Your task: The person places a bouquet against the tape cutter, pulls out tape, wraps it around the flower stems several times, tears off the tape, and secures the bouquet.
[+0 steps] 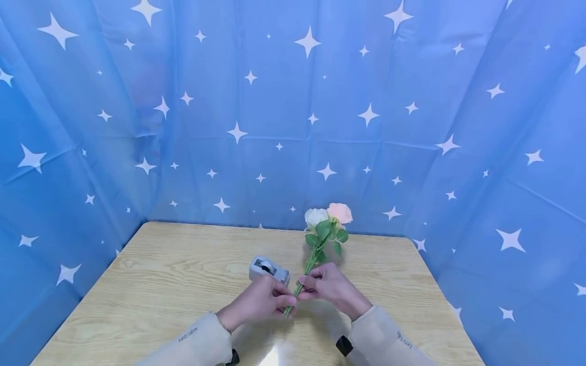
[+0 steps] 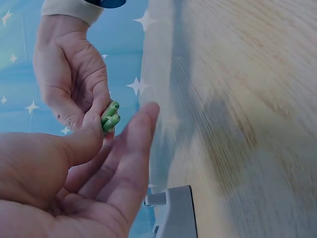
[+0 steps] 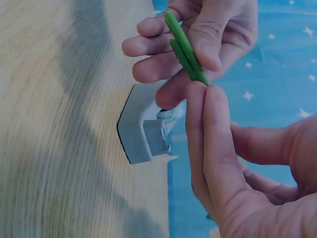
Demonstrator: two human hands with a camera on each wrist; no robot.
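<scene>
Pinching the stems (image 1: 311,262) slanting away rightward, your right hand (image 1: 333,287) sat nearer the blooms (image 1: 340,213); your left hand (image 1: 260,301) pinched below.

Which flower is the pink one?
The pink flower is the one on the right in the head view, slightly higher; the white flower is beside it on the left.

White rose (image 1: 316,217), pale pink rose (image 1: 340,213); stems (image 1: 313,258) and leaves (image 1: 323,230) green. Tape dispenser (image 1: 280,275) grey. Tabletop (image 1: 183,269) pale wood grain. Curtain (image 1: 274,101) blue, white four-pointed stars (image 1: 309,41) (large and small). Sleeves (image 1: 197,352) cream.
</scene>
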